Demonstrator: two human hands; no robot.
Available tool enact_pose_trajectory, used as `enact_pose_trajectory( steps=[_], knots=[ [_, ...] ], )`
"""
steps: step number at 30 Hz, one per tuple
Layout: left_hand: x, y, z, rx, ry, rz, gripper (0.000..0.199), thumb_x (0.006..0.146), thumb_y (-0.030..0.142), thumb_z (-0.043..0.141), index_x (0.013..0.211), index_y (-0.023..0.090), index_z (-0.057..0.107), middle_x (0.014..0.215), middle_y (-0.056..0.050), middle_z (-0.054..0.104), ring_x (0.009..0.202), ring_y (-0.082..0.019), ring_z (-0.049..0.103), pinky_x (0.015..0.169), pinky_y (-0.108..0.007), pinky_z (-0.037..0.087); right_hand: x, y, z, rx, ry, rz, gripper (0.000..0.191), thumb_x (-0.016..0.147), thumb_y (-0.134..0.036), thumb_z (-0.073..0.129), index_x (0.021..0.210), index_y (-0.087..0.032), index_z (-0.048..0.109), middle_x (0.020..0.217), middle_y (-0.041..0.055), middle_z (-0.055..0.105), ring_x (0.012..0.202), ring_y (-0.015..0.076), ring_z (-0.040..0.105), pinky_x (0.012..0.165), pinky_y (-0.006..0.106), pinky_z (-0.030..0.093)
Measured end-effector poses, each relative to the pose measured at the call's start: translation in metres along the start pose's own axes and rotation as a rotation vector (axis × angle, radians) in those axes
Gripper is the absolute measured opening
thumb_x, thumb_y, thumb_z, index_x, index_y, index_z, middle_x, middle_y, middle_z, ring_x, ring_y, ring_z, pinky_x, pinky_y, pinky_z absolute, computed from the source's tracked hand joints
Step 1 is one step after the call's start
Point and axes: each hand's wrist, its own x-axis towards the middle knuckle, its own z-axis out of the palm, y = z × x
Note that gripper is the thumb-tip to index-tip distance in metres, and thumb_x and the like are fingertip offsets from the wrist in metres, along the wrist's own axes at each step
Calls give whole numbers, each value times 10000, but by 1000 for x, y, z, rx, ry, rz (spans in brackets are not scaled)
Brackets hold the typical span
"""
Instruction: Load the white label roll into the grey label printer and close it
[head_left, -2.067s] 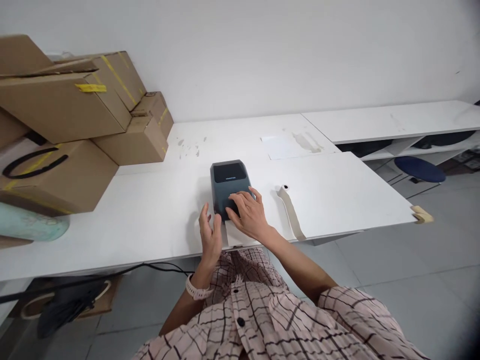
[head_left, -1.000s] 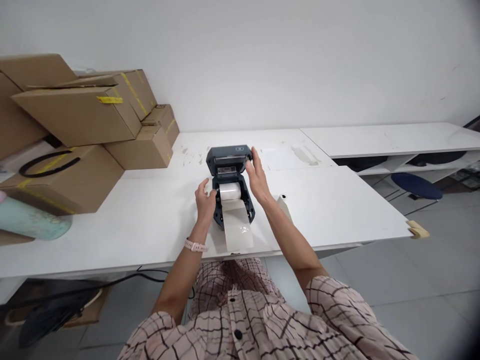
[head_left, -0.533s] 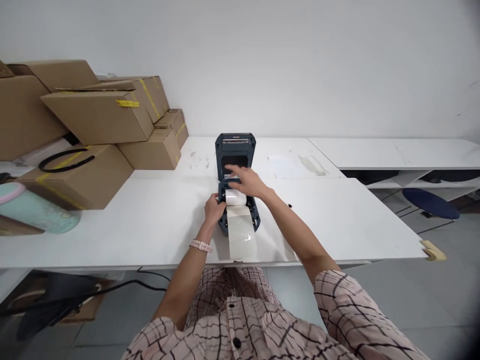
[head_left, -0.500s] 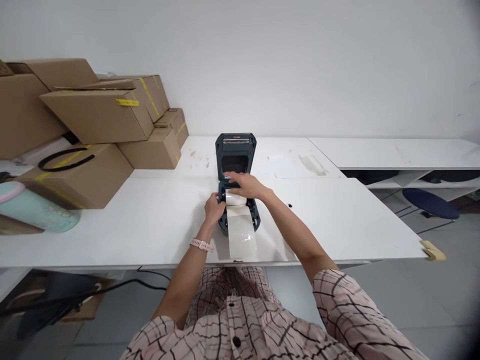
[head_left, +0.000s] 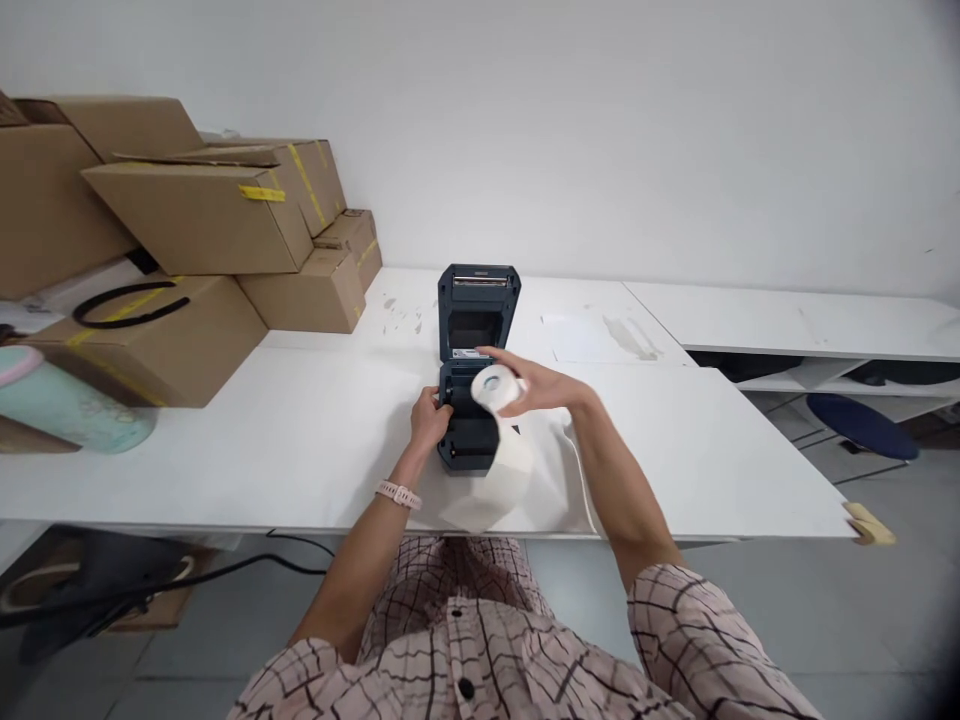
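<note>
A dark label printer (head_left: 471,440) stands on the white table with its lid (head_left: 480,290) tipped up and back. My left hand (head_left: 430,420) grips the left side of the printer's base, fingers curled at its edge. Above the right side of the base, my right hand (head_left: 536,385) is closed around a white label roll (head_left: 493,384), whose hollow core faces left. From the roll a loose strip of labels (head_left: 506,478) curves down toward the table's front edge. The printer's inner bay lies bare below the roll.
Cardboard boxes (head_left: 195,220) are stacked at the left, a black band (head_left: 135,318) on one. Before them lies a mint bottle (head_left: 82,405). A paper sheet (head_left: 574,338) lies behind my right hand. A thin white cable (head_left: 581,475) runs beside my right forearm. A blue stool (head_left: 862,425) stands at the right.
My right hand has lifted the label roll out of the printer's bay and moved it right, turning it; the strip trails along. My left hand stays on the printer.
</note>
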Motion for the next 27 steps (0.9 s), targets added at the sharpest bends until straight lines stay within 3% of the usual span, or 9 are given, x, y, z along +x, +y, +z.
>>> enact_pose_trajectory(
  steps=[2,5,10,13,17,21,24,27],
  knots=[
    [0,-1,1,-10,8,9,434,686,149,587,1117,181,615,749,-9,609,698,-169,571,680,-278,418,-26,-3,-21,85,75,47,998,595,-336,859,1479,-287,400,1484,67,475,1286,304,520,1073,465,433],
    [0,-1,2,-10,3,10,438,694,157,579,1131,176,607,759,-9,605,688,-160,560,681,-276,417,-50,20,-39,129,172,165,987,588,-263,851,1472,-281,414,1484,90,470,1312,334,491,1059,493,438],
    [1,-1,2,-29,9,-12,450,680,156,584,1129,171,606,728,7,577,666,-150,542,662,-267,410,-49,87,-30,76,216,326,974,579,-192,807,1470,-219,413,1410,140,538,1298,359,503,1012,521,463],
    [0,-1,2,-53,19,-10,435,668,147,597,1102,170,619,704,13,573,665,-153,549,674,-270,420,-54,107,-25,107,305,383,956,538,-204,836,1424,-207,477,1454,155,499,1347,368,456,1086,547,380],
    [-1,0,2,-76,30,-5,430,664,144,604,1093,167,624,698,11,571,668,-154,549,676,-270,426,-98,109,-33,317,363,383,907,667,-296,790,1481,-314,391,1484,122,483,1379,317,442,1125,543,346],
    [-1,-1,3,-106,33,-26,439,658,146,610,1096,163,619,705,16,568,672,-149,547,681,-266,427,-149,111,-26,379,351,436,700,767,-359,702,1427,-329,469,1494,114,474,1389,326,424,1062,530,406],
    [0,-1,3,-113,30,-33,447,649,141,611,1095,163,622,684,28,548,656,-144,536,676,-265,422,-159,111,-5,345,229,466,602,746,-381,725,1317,-270,569,1419,119,548,1294,325,506,979,468,464],
    [0,-1,4,-114,36,-27,448,647,136,606,1093,164,626,665,35,527,636,-141,520,662,-263,414,-147,100,9,334,157,384,404,759,-409,736,1096,-199,661,1142,103,680,1057,270,615,911,415,481]
  ],
)
